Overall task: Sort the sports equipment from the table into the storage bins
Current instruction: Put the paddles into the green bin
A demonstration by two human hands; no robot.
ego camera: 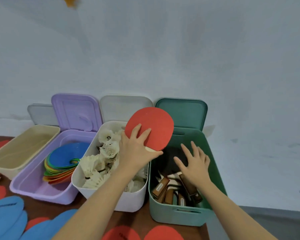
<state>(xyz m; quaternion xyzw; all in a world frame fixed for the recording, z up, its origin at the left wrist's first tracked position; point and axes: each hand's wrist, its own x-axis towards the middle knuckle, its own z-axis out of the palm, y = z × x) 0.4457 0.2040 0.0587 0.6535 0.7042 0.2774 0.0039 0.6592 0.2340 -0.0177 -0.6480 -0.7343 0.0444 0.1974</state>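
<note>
My left hand (pixel 137 149) grips a red table tennis paddle (pixel 152 125) by its neck and holds it above the gap between the white bin (pixel 87 181) and the green bin (pixel 213 153). Fingers of that hand lie across the red face. My right hand (pixel 194 161) hovers open, fingers spread, over the green bin, which holds several paddles (pixel 163 186) with wooden handles. White shuttlecocks (pixel 97 163) fill the white bin.
A purple bin (pixel 24 184) holds a stack of coloured flat discs (pixel 66 158). A beige bin (pixel 7 163) stands at far left. Lids lean on the wall behind. Blue (pixel 5 213) and red (pixel 163 232) flat pieces lie on the brown table's near edge.
</note>
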